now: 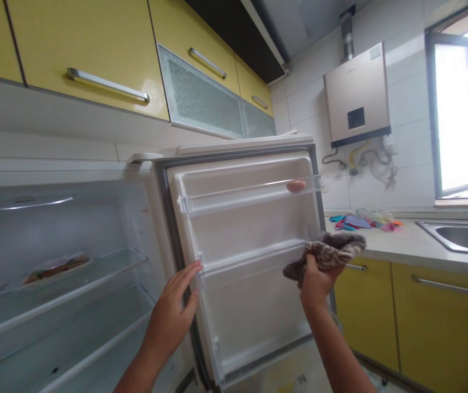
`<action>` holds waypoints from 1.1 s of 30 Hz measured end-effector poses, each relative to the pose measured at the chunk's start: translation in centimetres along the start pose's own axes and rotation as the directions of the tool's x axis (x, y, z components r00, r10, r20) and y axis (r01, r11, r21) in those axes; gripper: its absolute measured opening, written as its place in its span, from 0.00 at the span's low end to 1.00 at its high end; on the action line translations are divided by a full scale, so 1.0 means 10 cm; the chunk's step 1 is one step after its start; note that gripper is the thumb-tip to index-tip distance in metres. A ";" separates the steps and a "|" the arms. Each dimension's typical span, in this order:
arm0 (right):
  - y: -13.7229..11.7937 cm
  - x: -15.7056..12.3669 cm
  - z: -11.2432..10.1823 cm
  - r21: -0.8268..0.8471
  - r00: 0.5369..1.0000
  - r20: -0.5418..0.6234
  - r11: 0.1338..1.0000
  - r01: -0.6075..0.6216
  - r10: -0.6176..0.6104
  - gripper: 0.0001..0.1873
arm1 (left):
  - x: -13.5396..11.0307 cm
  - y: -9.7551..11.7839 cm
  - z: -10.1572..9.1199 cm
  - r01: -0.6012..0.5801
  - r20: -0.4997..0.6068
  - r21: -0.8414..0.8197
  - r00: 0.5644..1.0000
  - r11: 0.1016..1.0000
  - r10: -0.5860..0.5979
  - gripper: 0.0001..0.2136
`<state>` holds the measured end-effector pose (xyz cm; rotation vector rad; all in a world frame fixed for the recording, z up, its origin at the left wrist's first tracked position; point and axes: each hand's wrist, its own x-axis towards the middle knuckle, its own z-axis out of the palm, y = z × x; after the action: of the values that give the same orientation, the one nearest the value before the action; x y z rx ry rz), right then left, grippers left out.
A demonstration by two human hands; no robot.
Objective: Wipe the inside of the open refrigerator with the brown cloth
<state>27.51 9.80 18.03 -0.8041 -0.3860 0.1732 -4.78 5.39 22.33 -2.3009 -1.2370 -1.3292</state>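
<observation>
A kitchen wall is faced with white tiles (307, 114) and hung with glossy yellow cabinets (86, 49) fitted with metal bar handles. At the left, clear shelves (111, 265) are set in an opened white refrigerator (154, 218); a wrapped tray of food (59, 267) is seen on the upper one. The left hand (172, 308), fingers apart and nothing gripped, is laid against the hinge-side edge of the refrigerator door (250, 224). In the door's transparent top rack (234, 200), a brownish, egg-shaped object (296, 186) is held. Near the door's right edge, a plush, brown-patterned cloth (336, 251) is clamped in the right hand (318, 281). Farther right, unreadably small lettering is borne by a boxy metallic water heater (356, 90). On the counter (406, 243), colourful pieces (356, 221) are heaped near a steel sink (430, 229).
</observation>
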 end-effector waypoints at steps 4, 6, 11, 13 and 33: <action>-0.07 -0.25 0.19 0.301 0.932 -0.011 0.891 -0.341 0.361 0.28 | -0.05 0.06 0.04 0.028 0.001 -0.002 1.000 1.000 -0.028 0.21; -0.11 -0.48 0.26 0.365 0.892 0.046 0.824 -0.435 0.450 0.25 | -0.07 0.08 0.05 0.058 -0.001 -0.017 0.998 0.998 -0.058 0.20; -0.26 -1.15 0.35 0.348 0.727 0.271 0.640 -0.686 0.631 0.25 | -0.06 0.10 0.07 0.110 -0.008 -0.078 0.994 0.991 -0.111 0.19; -0.33 -1.42 0.37 0.294 0.635 0.388 0.564 -0.772 0.668 0.26 | -0.05 0.11 0.06 0.125 -0.003 -0.110 0.992 0.986 -0.126 0.19; -0.52 -1.12 0.02 -0.009 0.334 0.610 0.428 -0.904 0.718 0.22 | -0.02 0.19 0.00 0.150 0.006 0.005 0.989 0.989 -0.150 0.19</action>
<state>17.23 3.07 18.89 -0.5155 -0.4131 1.4779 -3.43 4.09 22.55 -2.2495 -1.4387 -1.3649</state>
